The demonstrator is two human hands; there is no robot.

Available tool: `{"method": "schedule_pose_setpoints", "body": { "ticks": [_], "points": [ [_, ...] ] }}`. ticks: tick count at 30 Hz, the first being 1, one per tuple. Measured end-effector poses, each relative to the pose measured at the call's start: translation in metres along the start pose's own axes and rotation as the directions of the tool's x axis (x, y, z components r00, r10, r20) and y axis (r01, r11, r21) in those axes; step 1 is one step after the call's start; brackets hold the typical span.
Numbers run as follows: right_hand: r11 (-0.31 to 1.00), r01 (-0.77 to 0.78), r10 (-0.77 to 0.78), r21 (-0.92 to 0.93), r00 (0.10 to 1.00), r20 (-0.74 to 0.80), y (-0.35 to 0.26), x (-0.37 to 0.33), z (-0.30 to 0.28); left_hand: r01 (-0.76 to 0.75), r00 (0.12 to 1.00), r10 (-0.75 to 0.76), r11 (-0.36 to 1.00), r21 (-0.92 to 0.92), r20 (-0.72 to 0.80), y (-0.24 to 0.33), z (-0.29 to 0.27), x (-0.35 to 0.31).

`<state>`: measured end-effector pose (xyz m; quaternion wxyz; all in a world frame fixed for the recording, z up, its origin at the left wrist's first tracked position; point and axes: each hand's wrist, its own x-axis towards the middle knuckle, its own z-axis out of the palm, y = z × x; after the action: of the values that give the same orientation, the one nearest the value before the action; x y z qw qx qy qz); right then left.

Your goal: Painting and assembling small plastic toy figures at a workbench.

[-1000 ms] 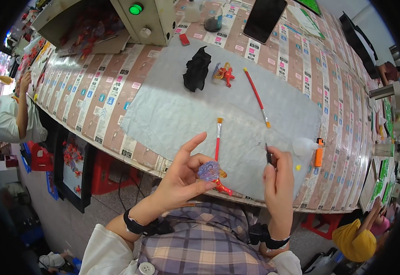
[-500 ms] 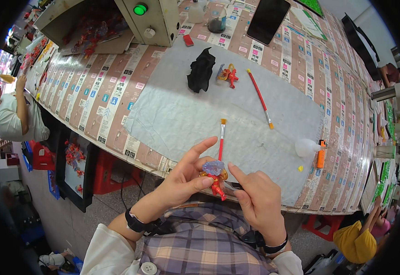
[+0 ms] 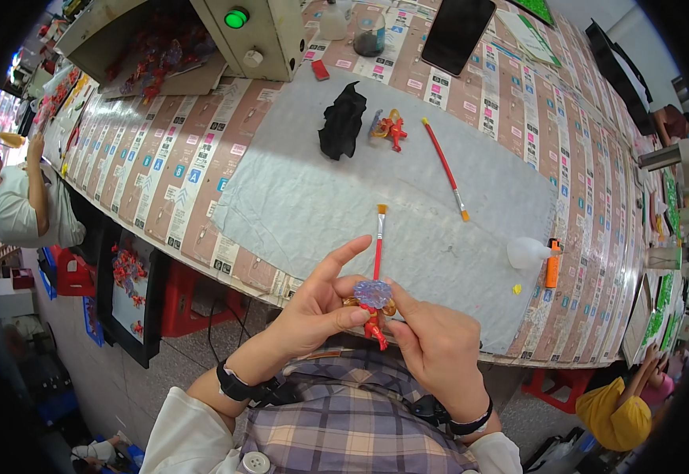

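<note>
Close to my body, my left hand point(image 3: 313, 310) pinches a small toy figurine point(image 3: 373, 314) between thumb and fingers, its index finger stretched out. The figurine has red legs, gold side parts and a translucent purple top. From the right, my right hand point(image 3: 443, 340) closes its thumb and index finger on the figurine's edge; its other fingers are curled, and what they may hold is hidden. Just beyond lies a red-handled brush point(image 3: 378, 245), bristles pointing away. A second brush point(image 3: 446, 170) lies farther right. A similar figurine point(image 3: 389, 130) sits beside a crumpled black cloth point(image 3: 343, 121).
A pale cloth point(image 3: 281, 213) covers part of the table. At right are a white squeeze bottle point(image 3: 525, 253) and an orange lighter point(image 3: 552, 265). Farther back stand a phone point(image 3: 458, 35), a glass jar point(image 3: 369, 38) and a metal box point(image 3: 257, 39) with a green light. Other people sit nearby.
My right hand has moved left and up to the figurine, its thumb and index finger now touching it. A pale and dark thing seen by that hand before is hidden now.
</note>
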<state>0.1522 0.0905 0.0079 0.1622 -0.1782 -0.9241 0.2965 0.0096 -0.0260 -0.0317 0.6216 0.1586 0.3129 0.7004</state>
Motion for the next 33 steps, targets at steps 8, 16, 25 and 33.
{"method": "schedule_pose_setpoints", "body": {
  "ticks": [8,16,25,33],
  "points": [
    [0.996,0.044,-0.041,-0.077,0.999,0.031,-0.0019,0.0014,-0.0010,0.022,0.999,-0.020,0.998,0.060,-0.025,0.0011,0.0005,0.0001],
    [0.988,0.078,-0.071,-0.130,0.996,0.056,-0.0035,0.0022,-0.0050,0.044,0.999,-0.042,0.997,0.058,-0.030,0.0036,0.0031,0.0002],
    [0.980,0.096,-0.085,-0.172,0.994,0.070,-0.0048,0.0020,-0.0071,0.071,0.996,-0.068,0.996,0.047,-0.048,0.0043,0.0034,0.0000],
    [0.976,0.094,-0.081,-0.195,0.994,0.074,-0.0052,0.0013,-0.0068,0.078,0.995,-0.076,0.996,0.035,-0.069,0.0053,0.0060,0.0004]
  ]
}}
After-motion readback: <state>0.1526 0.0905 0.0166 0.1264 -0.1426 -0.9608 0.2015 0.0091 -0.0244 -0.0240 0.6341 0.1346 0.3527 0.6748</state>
